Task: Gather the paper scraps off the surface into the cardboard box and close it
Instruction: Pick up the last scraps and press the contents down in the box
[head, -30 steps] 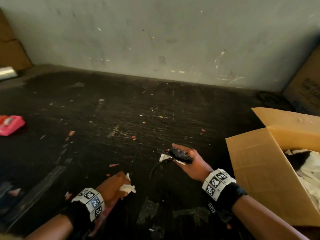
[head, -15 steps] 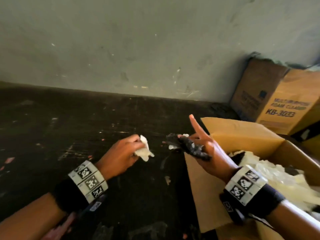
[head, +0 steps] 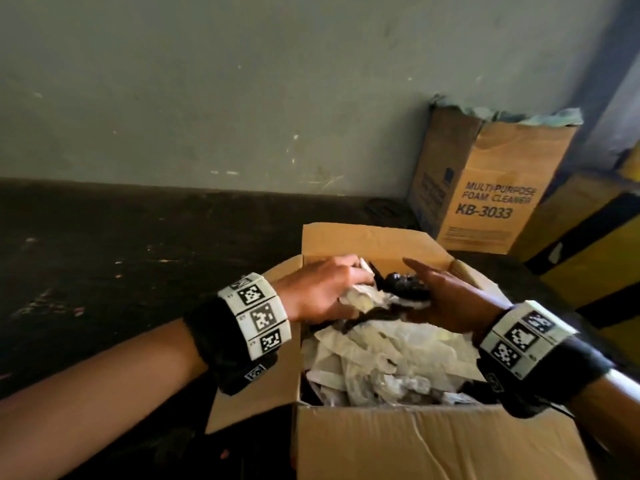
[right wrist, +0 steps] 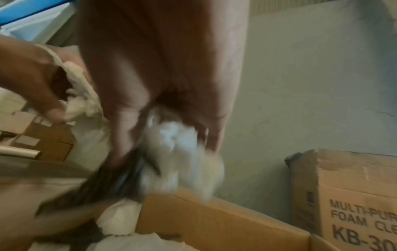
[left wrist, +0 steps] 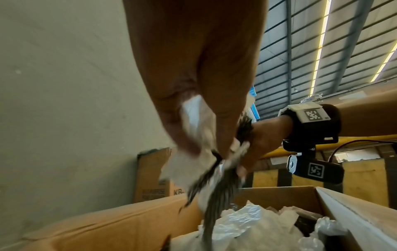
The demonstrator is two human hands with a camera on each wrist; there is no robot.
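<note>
An open cardboard box (head: pixel 433 445) stands on the dark surface, heaped with white crumpled scraps (head: pixel 388 355). Both hands hover over its far half. My left hand (head: pixel 346 282) grips a wad of white paper scraps (head: pixel 360 297); the left wrist view shows the fingers (left wrist: pixel 217 101) curled round white paper (left wrist: pixel 197 122). My right hand (head: pixel 426 282) holds a black and white scrap bundle (head: pixel 405 287) with the index finger stretched out. In the right wrist view the bundle is a blurred white wad (right wrist: pixel 182 152) with dark strips (right wrist: pixel 120 178) trailing toward the box (right wrist: pixel 214 220).
A taller carton printed "Multi-purpose foam cleaner KB-3033" (head: pixel 491 188) stands behind the box against the grey wall (head: pixel 242 98). A yellow and black striped block (head: pixel 595 265) sits at the right. The dark surface (head: pixel 104 271) to the left carries small flecks.
Both hands have moved right, from above the dark surface to over the open box, still carrying their scraps. My view has swung right with them.
</note>
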